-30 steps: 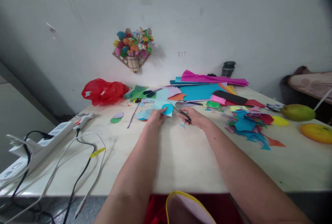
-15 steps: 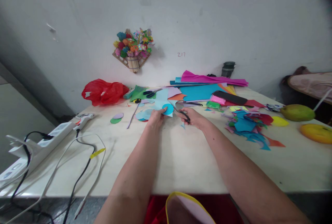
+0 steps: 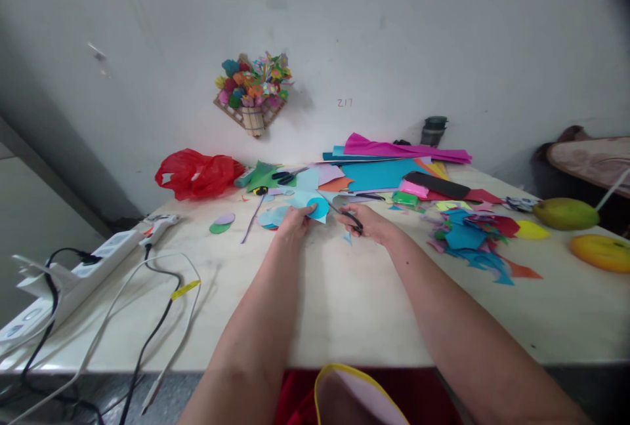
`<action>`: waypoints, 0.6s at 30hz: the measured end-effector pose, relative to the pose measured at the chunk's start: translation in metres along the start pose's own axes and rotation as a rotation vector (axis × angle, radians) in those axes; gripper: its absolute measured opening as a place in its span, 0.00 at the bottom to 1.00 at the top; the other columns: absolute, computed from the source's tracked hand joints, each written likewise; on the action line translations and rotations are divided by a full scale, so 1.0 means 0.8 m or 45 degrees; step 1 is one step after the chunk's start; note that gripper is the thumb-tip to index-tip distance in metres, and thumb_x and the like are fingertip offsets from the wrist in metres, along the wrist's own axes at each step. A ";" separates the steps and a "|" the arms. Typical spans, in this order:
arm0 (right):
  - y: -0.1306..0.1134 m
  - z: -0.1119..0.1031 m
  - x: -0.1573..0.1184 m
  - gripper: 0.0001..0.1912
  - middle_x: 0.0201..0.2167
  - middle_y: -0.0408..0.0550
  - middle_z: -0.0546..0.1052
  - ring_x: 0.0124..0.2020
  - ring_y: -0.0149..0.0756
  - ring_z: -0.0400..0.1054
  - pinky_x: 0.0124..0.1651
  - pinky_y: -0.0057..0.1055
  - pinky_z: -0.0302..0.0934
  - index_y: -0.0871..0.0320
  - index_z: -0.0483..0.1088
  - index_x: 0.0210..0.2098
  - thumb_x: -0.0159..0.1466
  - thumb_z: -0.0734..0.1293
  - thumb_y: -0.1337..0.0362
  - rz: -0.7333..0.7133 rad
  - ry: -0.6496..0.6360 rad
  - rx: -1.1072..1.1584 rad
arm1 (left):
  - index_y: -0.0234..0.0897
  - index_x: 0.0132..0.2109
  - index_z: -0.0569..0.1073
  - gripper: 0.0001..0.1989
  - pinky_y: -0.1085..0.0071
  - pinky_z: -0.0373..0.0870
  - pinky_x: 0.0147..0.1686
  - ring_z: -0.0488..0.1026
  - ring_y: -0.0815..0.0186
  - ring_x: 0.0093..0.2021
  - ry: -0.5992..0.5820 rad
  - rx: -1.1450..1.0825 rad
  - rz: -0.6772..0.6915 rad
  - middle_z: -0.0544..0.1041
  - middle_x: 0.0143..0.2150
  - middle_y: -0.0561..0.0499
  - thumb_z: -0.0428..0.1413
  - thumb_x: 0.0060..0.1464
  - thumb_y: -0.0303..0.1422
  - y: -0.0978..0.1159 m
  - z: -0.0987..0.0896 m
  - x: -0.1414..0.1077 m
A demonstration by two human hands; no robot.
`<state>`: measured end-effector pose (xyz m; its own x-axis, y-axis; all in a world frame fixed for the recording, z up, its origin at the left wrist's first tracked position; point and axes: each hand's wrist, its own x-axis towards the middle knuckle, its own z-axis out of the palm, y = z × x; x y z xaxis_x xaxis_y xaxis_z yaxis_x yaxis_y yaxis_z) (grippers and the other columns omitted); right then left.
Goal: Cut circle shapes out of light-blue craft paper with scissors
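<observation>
In my left hand (image 3: pixel 296 222) a bright blue paper circle (image 3: pixel 319 207) is pinched together with a paler blue sheet behind it. My right hand (image 3: pixel 369 223) grips a pair of scissors (image 3: pixel 353 218), its fingers around the dark handles. The blades point left toward the edge of the blue paper; whether they touch it I cannot make out. A small pale blue scrap (image 3: pixel 347 239) lies below the scissors. Beside my left hand rest light blue paper rounds (image 3: pixel 268 218). Farther left are a green circle and a lilac circle (image 3: pixel 224 219).
Behind my hands lie other scissors (image 3: pixel 285 177), coloured sheets (image 3: pixel 378 176) and a black phone-like slab (image 3: pixel 436 185). Paper scraps (image 3: pixel 462 231) and two mangoes (image 3: pixel 565 214) are at the right. A red plastic bag (image 3: pixel 199 174), power strip (image 3: pixel 83 281) and cables occupy the left.
Almost nothing differs. The right hand and scissors have shifted very slightly, while the left hand keeps its hold on the blue paper.
</observation>
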<state>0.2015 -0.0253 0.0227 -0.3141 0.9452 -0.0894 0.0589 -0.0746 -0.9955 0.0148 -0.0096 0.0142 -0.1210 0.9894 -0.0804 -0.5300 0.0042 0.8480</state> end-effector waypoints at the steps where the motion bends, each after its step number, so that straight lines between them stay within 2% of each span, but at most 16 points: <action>1: -0.001 0.001 -0.002 0.18 0.14 0.35 0.66 0.13 0.25 0.54 0.16 0.21 0.47 0.55 0.66 0.36 0.51 0.74 0.58 0.014 0.010 -0.012 | 0.33 0.35 0.74 0.15 0.75 0.70 0.25 0.72 0.70 0.24 0.003 0.005 0.002 0.75 0.25 0.54 0.67 0.39 0.17 0.000 0.000 0.000; 9: -0.008 0.003 -0.008 0.17 0.15 0.35 0.67 0.14 0.25 0.54 0.16 0.21 0.47 0.56 0.66 0.39 0.53 0.74 0.59 0.068 0.060 -0.061 | 0.32 0.32 0.74 0.13 0.74 0.70 0.26 0.72 0.69 0.24 -0.021 0.005 -0.016 0.75 0.24 0.54 0.66 0.40 0.17 -0.001 -0.001 -0.001; 18: -0.011 0.003 -0.010 0.19 0.13 0.34 0.65 0.13 0.25 0.53 0.17 0.23 0.47 0.56 0.66 0.37 0.51 0.75 0.58 0.035 0.038 -0.074 | 0.33 0.41 0.77 0.18 0.74 0.72 0.28 0.74 0.68 0.26 -0.049 0.007 0.007 0.77 0.28 0.53 0.67 0.41 0.17 0.001 -0.003 -0.001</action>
<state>0.2010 -0.0331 0.0319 -0.2830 0.9522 -0.1146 0.1221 -0.0828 -0.9891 0.0126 -0.0108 0.0141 -0.0913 0.9943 -0.0558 -0.5250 -0.0005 0.8511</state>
